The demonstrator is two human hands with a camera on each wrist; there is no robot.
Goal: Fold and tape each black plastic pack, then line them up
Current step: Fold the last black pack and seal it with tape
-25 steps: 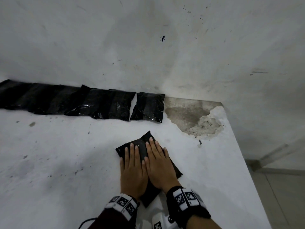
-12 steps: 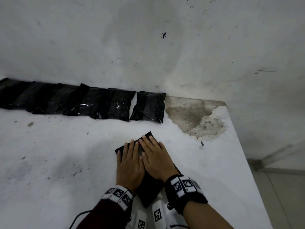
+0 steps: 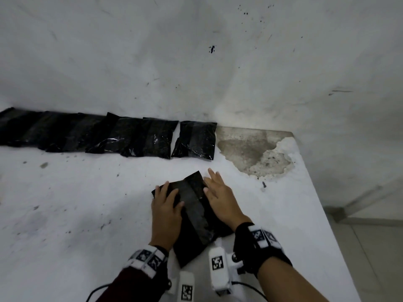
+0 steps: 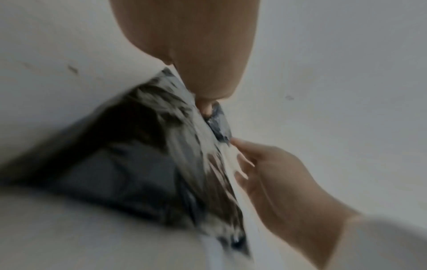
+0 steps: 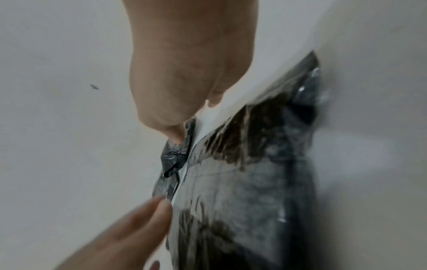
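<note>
Now both hands are lying flat with fingers straight, the left hand point(image 3: 166, 209) and right hand point(image 3: 222, 198) flanking the pack point(image 3: 194, 212) near the row of packs point(image 3: 109, 136), pressing outward should seat the tape point(image 3: 195, 211).

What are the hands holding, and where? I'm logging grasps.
Nothing is gripped: both hands, left and right, lie flat along the long sides of the pack.

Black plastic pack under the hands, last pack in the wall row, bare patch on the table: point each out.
Black plastic pack point(image 3: 195, 214): head view, taped middle.
Last pack point(image 3: 196, 139): head view, centre.
Bare patch point(image 3: 250, 149): head view, grey middle.
</note>
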